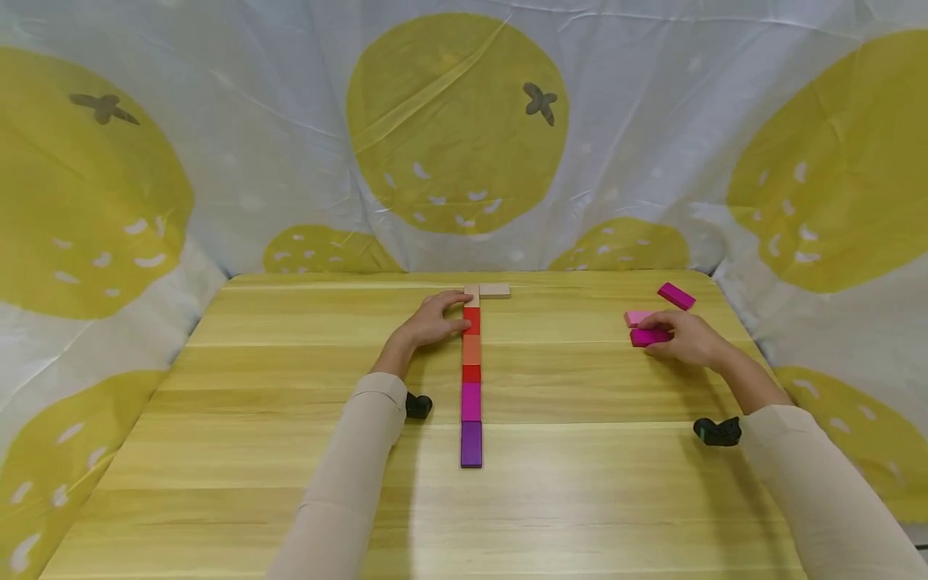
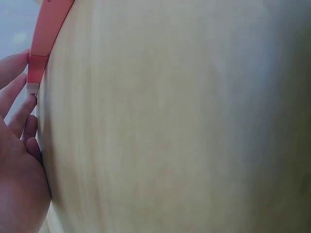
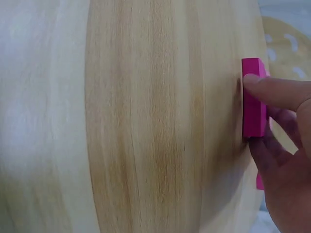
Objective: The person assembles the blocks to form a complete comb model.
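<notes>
A straight line of blocks runs toward me: a light wooden block (image 1: 472, 291) at the far end, then a red block (image 1: 474, 316), an orange block (image 1: 471, 350), a darker red block (image 1: 471, 374), a magenta block (image 1: 471, 401) and a purple block (image 1: 471, 445). My left hand (image 1: 433, 319) rests at the line's far end, its fingers touching the wooden and red blocks without gripping. On the right, my right hand (image 1: 689, 340) pinches another magenta block (image 3: 252, 114) between thumb and fingers. Just behind it lies a pink block (image 1: 635, 319).
A second light wooden block (image 1: 495, 291) lies crosswise against the line's far end. One more magenta block (image 1: 677, 296) lies near the table's far right corner. Behind the wooden table (image 1: 239, 451) hangs a curtain (image 1: 290, 161) with yellow fruit shapes.
</notes>
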`<state>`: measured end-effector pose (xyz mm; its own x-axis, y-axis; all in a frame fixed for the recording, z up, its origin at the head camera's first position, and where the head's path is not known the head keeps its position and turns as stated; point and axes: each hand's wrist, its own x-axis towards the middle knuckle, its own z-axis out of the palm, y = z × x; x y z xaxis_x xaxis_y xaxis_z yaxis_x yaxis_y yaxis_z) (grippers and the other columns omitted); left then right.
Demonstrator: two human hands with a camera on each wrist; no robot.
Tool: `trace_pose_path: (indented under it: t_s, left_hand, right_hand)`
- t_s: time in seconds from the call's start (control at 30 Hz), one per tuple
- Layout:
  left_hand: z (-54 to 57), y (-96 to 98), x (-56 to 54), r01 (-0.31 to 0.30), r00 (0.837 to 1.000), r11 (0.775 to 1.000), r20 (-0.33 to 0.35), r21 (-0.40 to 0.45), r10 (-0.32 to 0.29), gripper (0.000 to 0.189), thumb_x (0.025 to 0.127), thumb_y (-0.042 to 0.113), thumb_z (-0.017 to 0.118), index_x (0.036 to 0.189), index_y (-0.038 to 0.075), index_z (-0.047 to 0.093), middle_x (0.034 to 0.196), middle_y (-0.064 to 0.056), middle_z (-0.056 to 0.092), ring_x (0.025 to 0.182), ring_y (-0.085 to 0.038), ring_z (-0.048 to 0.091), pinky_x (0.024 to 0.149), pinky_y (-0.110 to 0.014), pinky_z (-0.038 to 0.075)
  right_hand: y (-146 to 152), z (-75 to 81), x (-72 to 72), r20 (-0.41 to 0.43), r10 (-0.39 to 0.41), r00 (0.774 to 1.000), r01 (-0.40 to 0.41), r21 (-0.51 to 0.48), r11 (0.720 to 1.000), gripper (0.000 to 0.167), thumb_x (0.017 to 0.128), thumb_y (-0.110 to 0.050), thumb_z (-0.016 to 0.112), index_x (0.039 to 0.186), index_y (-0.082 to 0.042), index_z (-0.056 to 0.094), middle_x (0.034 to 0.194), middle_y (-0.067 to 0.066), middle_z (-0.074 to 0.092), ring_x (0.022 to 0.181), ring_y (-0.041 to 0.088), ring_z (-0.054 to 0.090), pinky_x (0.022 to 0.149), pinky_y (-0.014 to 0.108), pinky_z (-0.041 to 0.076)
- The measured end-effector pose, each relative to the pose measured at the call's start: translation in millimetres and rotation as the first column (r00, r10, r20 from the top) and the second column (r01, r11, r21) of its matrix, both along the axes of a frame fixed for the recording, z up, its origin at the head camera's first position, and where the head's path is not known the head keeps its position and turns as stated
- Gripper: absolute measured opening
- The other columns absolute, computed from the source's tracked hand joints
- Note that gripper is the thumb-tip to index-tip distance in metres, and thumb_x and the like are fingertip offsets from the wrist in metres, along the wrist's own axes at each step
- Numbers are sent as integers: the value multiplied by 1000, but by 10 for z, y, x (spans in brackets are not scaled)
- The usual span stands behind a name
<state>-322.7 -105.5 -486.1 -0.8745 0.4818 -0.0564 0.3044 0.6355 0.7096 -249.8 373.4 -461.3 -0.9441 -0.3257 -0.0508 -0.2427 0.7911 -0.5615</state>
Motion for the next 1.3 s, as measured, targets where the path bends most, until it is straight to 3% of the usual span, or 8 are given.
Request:
trace_pose_path:
  t_s: [0.27,0.6,0.93,1.3]
  left_hand:
    - [11,14,8,0,1000,1000,1,5,0,59,100,23,67,155,12,49,164,-11,36,151,-36,21,121,-51,19]
    - [29,24,31,3,1000,1000,-6,14,-3,59,99,23,66,154,10,50,163,-14,36,151,-38,21,121,-53,18]
    - [29,13,31,-2,1000,1000,-1,3,2,59,100,22,66,155,11,49,163,-13,36,151,-37,21,121,-52,18]
    - [23,21,18,-9,1000,1000,10,4,9,60,99,23,67,155,12,50,163,-13,36,151,-37,21,121,-52,18]
  right_hand:
    - [10,-41,-44,-17,18,1000,-17,39,999,38,88,-8,83,120,6,71,118,27,68,107,44,61,93,58,47]
    - [-46,67,-68,-20,65,998,-65,40,997,36,88,-5,83,119,7,72,119,26,68,108,42,63,93,57,49]
    - [-331,283,-212,-26,86,996,-85,21,996,36,86,-7,84,119,4,73,113,21,70,104,40,64,92,56,50]
    - [-596,337,-308,-37,115,993,-115,3,993,33,87,-3,82,119,3,74,115,19,70,105,37,63,95,55,48]
